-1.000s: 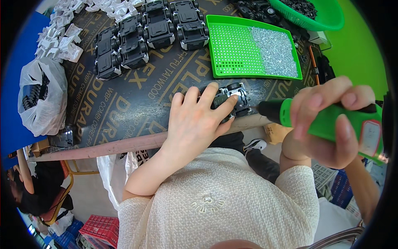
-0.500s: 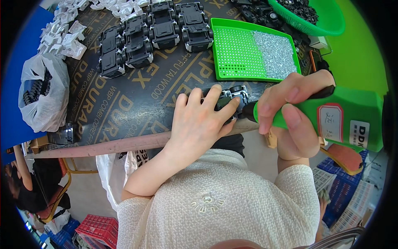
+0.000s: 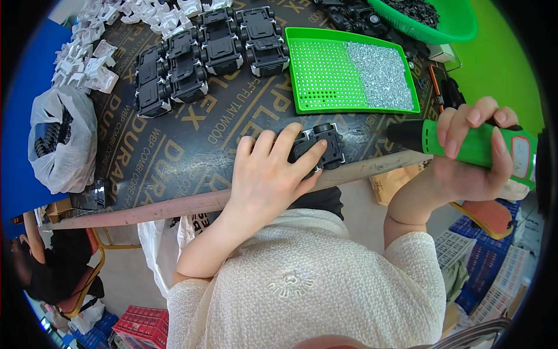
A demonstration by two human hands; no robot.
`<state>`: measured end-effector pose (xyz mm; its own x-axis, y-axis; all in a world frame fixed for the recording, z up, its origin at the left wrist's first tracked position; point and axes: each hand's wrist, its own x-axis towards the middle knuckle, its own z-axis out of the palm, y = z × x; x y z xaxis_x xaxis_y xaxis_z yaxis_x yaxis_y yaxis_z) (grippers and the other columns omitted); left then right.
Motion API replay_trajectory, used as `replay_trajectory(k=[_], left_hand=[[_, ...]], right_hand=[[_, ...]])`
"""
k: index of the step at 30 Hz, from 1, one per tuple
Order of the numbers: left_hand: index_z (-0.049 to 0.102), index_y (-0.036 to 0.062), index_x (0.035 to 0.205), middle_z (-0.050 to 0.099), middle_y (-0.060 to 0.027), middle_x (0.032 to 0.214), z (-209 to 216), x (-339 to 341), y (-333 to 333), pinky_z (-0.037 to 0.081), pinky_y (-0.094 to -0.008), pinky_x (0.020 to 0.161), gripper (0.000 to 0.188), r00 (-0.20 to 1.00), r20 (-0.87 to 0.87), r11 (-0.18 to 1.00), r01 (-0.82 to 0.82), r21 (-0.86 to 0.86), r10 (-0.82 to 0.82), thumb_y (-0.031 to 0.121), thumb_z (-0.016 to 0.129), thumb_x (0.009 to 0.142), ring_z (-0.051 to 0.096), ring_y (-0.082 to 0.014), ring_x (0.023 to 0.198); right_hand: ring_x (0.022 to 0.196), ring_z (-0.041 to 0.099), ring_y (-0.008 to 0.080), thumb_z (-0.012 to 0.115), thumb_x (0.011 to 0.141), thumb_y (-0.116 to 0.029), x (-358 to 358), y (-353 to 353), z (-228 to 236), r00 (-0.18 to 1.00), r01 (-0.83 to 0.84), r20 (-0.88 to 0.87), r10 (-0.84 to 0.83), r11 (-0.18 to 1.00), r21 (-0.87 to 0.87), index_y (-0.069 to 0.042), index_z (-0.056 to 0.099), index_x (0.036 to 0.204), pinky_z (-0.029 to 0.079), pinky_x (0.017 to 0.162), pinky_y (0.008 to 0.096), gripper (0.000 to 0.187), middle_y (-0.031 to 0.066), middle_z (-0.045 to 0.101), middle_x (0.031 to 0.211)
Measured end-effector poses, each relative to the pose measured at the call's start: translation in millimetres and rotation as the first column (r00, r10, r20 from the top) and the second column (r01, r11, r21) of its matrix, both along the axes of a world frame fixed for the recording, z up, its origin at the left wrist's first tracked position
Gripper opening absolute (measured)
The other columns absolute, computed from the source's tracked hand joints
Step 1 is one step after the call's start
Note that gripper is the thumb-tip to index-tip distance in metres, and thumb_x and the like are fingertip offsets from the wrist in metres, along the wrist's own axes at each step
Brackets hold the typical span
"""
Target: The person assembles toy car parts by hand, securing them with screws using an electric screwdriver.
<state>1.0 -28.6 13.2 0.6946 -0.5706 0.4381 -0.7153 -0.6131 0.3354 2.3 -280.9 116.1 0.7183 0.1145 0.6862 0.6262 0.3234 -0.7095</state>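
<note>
My left hand [image 3: 267, 177] is closed round a small black toy car chassis [image 3: 331, 150] near the table's front edge. Its fingers and thumb press the part down onto the dark tabletop, hiding the left side of it. Off to the right, my right hand [image 3: 474, 142] grips a green electric screwdriver [image 3: 430, 138], held level. The tool's black nose points left and stands apart from the chassis. Beyond the chassis lies a green tray [image 3: 294, 87], with a grid of holes at its left and a heap of small silver screws [image 3: 381, 75] at its right.
Toy car chassis [image 3: 221, 55] stand in rows at the back. White plastic parts [image 3: 96, 70] pile up far left, above a plastic bag [image 3: 64, 168] of black parts. A green basket [image 3: 459, 32] of black pieces stands at the back right. Another person's arm [image 3: 32, 238] shows at lower left.
The screwdriver has drawn back to the right, away from the chassis. More of the chassis shows and it sits turned slightly differently under my left hand, which has shifted a little left.
</note>
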Motion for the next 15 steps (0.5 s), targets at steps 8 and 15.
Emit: replay_trajectory(k=[8,15], left_hand=[[0.062,0.0259,0.111,0.054,-0.0052,0.116,-4.6,-2.1,6.8,0.036,-0.0343,0.070,0.046,0.998,0.063,0.999,-0.022,0.037,0.019,0.029,0.075,0.067,0.050,-0.0212,0.085],[0.065,0.0277,0.112,0.056,-0.0038,0.120,4.1,-1.5,10.1,0.039,-0.0334,0.076,0.047,1.000,0.008,0.996,-0.020,0.090,0.020,0.027,0.076,0.066,0.052,-0.0205,0.087]], right_hand=[[0.051,0.049,0.0156,0.038,0.085,-0.011,-19.3,9.4,0.0,0.996,0.091,-0.018,-0.092,0.995,-0.049,-0.001,0.045,0.111,0.038,0.052,0.0300,0.029,0.0181,0.050,0.097],[0.049,0.052,0.0159,0.042,0.084,-0.011,-25.0,20.1,-5.3,0.999,0.053,-0.014,-0.053,0.999,0.000,-0.001,0.042,0.110,0.041,0.050,0.0293,0.028,0.0169,0.050,0.094]])
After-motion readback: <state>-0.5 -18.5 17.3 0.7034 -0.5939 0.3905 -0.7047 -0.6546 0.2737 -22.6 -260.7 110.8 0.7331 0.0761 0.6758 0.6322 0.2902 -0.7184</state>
